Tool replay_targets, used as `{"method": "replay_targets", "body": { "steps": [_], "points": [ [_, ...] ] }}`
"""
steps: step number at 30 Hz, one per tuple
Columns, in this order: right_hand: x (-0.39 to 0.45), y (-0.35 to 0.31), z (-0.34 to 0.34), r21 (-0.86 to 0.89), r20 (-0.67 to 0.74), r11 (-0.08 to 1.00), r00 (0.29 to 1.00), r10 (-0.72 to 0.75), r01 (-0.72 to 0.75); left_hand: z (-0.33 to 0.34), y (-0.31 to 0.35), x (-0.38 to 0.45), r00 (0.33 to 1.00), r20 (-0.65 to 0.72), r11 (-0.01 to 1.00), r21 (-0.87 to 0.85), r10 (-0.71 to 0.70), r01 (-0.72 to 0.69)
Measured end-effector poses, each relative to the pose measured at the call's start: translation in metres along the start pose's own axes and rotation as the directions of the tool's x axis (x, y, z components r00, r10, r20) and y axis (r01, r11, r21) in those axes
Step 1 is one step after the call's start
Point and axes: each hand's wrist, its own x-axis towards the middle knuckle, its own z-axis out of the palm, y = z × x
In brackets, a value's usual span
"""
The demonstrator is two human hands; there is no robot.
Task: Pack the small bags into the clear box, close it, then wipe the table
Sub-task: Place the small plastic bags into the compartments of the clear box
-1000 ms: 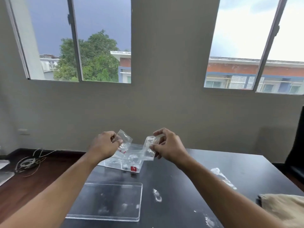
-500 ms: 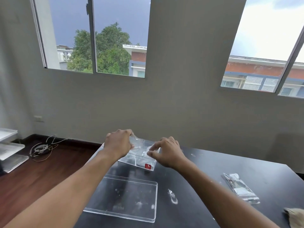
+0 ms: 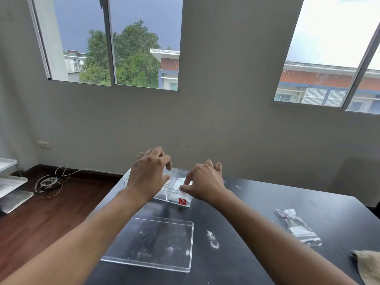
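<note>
Fingers [image 3: 186, 182] of the right hand [image 3: 205, 185] dipped loosely into the clear box [image 3: 185, 197], touching a small bag [image 3: 178, 187] inside without clearly gripping it, while the left hand [image 3: 148, 177] hovered spread and empty over the box's other side. Packing seemed the step in hand. Next looked to be fetching the bag [image 3: 298, 227] lying well right of the box, before fitting the lid [image 3: 156, 243] lying just nearer than the box.

A plain office-like room: dark table [image 3: 257, 212], bare grey wall [image 3: 226, 120], sliding windows [image 3: 115, 42], wall socket [image 3: 44, 145], wooden floor [image 3: 41, 219].
</note>
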Motion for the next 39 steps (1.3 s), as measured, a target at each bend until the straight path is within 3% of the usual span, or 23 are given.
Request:
{"method": "replay_targets", "body": {
  "steps": [3,7,10,13,16,18,20,23,29,34,39],
  "points": [
    [0.007,0.002,0.0,0.015,0.081,0.999,0.996,0.041,-0.043,-0.003,0.002,-0.003,0.99,0.142,1.0,0.011,0.003,-0.004],
    [0.016,0.003,0.006,0.058,0.169,0.995,0.983,0.071,-0.082,-0.008,0.003,-0.004,0.919,0.391,0.998,0.067,-0.044,0.019],
    [0.02,0.006,0.007,0.112,0.228,0.991,0.973,0.042,-0.069,-0.007,0.0,-0.003,0.874,0.472,0.994,0.057,-0.112,0.096],
    [0.015,0.014,0.003,0.152,0.201,0.988,0.98,-0.002,-0.029,-0.007,-0.002,-0.005,0.887,0.454,0.996,0.03,-0.088,0.084],
    [-0.001,0.029,-0.008,0.275,0.09,0.961,0.995,-0.031,0.005,-0.004,0.006,-0.01,0.978,0.209,1.0,0.017,-0.018,0.015],
    [-0.017,0.046,-0.02,0.349,0.021,0.937,0.999,-0.032,0.023,-0.004,0.022,-0.01,0.998,0.047,0.999,-0.04,0.032,-0.03],
    [-0.035,0.069,-0.033,0.383,-0.024,0.924,1.0,-0.012,0.02,-0.004,0.045,-0.009,0.997,-0.001,0.991,-0.109,0.082,-0.082],
    [-0.063,0.111,-0.054,0.342,-0.006,0.937,0.997,0.079,-0.072,0.0,0.093,-0.008,0.983,0.067,0.961,-0.232,0.171,-0.152],
    [-0.112,0.186,-0.079,0.135,0.205,0.948,0.944,0.259,-0.289,0.025,0.184,-0.016,0.912,0.284,0.92,-0.343,0.295,-0.191],
    [-0.138,0.217,-0.08,0.073,0.338,0.933,0.889,0.31,-0.353,0.049,0.228,-0.026,0.856,0.412,0.912,-0.381,0.314,-0.151],
    [-0.143,0.228,-0.071,0.088,0.376,0.925,0.872,0.313,-0.369,0.066,0.245,-0.024,0.825,0.516,0.95,-0.303,0.233,-0.078]
  ]
}}
